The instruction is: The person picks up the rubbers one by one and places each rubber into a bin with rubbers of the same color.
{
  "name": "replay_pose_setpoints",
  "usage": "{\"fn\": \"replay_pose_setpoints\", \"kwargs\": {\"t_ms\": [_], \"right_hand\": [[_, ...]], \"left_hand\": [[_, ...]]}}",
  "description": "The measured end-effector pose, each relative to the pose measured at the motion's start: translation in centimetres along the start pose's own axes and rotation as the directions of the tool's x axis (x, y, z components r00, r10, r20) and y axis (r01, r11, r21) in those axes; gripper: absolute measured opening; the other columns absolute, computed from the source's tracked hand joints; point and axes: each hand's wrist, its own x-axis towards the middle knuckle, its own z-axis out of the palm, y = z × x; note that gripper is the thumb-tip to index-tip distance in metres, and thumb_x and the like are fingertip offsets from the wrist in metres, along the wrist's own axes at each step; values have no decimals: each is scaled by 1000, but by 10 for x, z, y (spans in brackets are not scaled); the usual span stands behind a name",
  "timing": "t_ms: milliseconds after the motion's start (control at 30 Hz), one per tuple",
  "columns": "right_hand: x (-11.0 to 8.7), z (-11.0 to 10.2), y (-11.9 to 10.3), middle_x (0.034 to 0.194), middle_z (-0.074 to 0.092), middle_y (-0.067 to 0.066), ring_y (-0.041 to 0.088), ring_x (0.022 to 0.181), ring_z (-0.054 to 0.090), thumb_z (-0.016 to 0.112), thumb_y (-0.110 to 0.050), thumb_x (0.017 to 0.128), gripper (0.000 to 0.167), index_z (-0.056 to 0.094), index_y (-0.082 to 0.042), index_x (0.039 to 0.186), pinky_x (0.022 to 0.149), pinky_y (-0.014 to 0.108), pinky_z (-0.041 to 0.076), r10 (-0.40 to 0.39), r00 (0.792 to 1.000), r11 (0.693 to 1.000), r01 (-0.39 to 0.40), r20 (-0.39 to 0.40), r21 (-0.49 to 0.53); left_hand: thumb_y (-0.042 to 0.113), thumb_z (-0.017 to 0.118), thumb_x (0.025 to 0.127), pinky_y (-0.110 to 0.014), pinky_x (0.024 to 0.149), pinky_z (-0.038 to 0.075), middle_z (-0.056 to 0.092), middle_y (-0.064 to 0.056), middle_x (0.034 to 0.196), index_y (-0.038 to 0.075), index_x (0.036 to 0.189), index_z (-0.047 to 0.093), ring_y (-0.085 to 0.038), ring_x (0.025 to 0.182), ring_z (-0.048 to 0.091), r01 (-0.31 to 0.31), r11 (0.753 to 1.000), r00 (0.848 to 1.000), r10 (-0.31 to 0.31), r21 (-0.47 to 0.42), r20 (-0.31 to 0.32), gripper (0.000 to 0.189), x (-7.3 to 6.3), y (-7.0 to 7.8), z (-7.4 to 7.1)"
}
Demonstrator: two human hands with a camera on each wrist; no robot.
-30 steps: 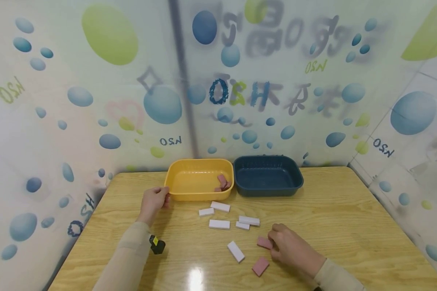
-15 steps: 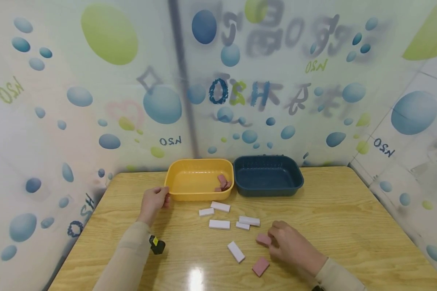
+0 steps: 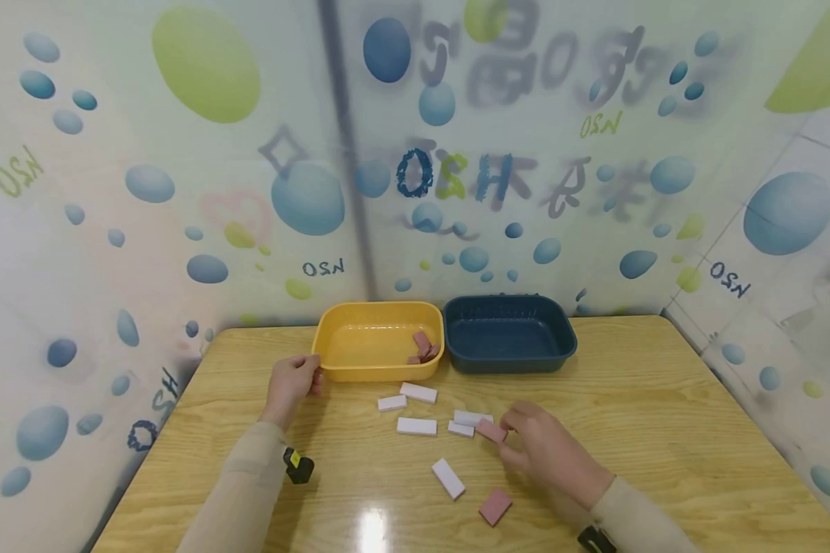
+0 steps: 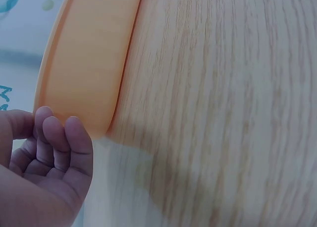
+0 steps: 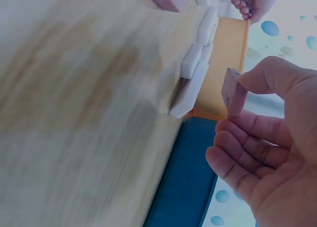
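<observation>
A pink block [image 3: 491, 431] is pinched between the thumb and fingers of my right hand [image 3: 552, 453]. In the right wrist view the same pink block [image 5: 233, 92] is raised off the table. My left hand [image 3: 293, 388] grips the near left corner of the yellow basket [image 3: 376, 374], thumb and fingertips at its rim. A few pink pieces [image 3: 422, 342] lie inside that basket, at its right end. Another pink block [image 3: 495, 506] rests on the table near my right hand, beside a tilted white block [image 3: 448, 478].
Right of the yellow basket stands a dark blue basket [image 3: 510, 365] with nothing in it. Several white blocks, such as one long white block [image 3: 417, 426], lie on the wooden table [image 3: 664, 430] in front of the baskets. A patterned wall [image 3: 415, 253] rises behind.
My right hand has lifted the pink block off the table and moved it forward and slightly left, toward the white blocks. My left hand stays at the yellow basket.
</observation>
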Motion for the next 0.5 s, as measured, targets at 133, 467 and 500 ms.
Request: {"fn": "replay_pose_setpoints", "kwargs": {"t_ms": [133, 467, 500], "right_hand": [[7, -1, -2, 85, 61, 2, 14, 78, 61, 78, -10, 83, 10, 71, -5, 89, 67, 26, 55, -7, 999, 1000, 7, -47, 2], [31, -7, -8, 83, 58, -2, 10, 77, 56, 80, -8, 82, 11, 72, -6, 89, 68, 27, 54, -36, 988, 999, 32, -149, -32], [34, -7, -8, 83, 57, -2, 10, 77, 55, 80, -9, 81, 11, 71, -6, 88, 68, 27, 54, -39, 987, 999, 33, -157, -39]], "left_hand": [[21, 50, 108, -25, 61, 56, 61, -4, 75, -8, 106, 66, -10, 61, 58, 0, 1000, 1000, 0, 4, -2, 33, 0, -1, 0], [22, 50, 108, -26, 62, 57, 64, -8, 78, -9, 106, 66, -10, 61, 59, -4, 1000, 1000, 4, -1, -2, 34, 0, 0, 0], [22, 50, 108, -25, 61, 56, 63, -7, 77, -9, 106, 66, -10, 61, 59, -5, 1000, 1000, 5, -3, -2, 35, 0, 0, 0]]}}
